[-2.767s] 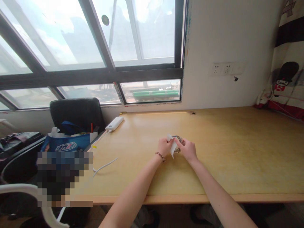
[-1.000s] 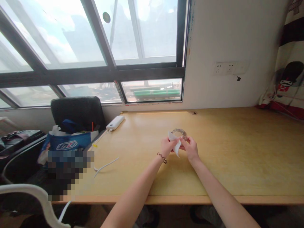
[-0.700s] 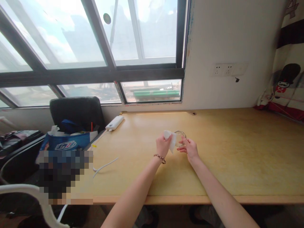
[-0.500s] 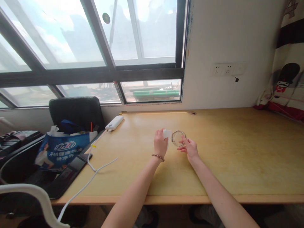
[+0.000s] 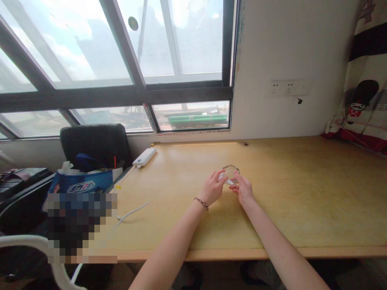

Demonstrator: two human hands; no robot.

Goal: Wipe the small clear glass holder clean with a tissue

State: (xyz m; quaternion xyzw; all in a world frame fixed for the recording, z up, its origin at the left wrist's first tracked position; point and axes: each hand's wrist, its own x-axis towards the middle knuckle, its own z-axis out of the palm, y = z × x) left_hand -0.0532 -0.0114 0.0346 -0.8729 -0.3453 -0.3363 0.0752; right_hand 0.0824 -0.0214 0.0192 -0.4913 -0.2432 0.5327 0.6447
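My right hand (image 5: 244, 189) holds a clear, many-sided glass dish that looks like an ashtray (image 5: 232, 166), its thumb on the near right rim. The dish is tilted above the wooden table. In my left hand (image 5: 214, 188) is a white tissue (image 5: 225, 179), pinched in closed fingers and pressed against the near left side of the dish. A braided bracelet (image 5: 201, 202) circles my left wrist. My fingers and the tissue hide the lower part of the dish.
The wooden table (image 5: 302, 193) runs below a window. A white power bank (image 5: 145, 157) with a white cable lies at its left edge. Beyond that stands a black chair (image 5: 95, 139) with a blue bag (image 5: 87, 179) on it. A patterned curtain (image 5: 363, 96) hangs at the right.
My left hand has moved right with the tissue, from beside the glass dish onto it. My right hand has kept its hold, and the dish now tilts differently.
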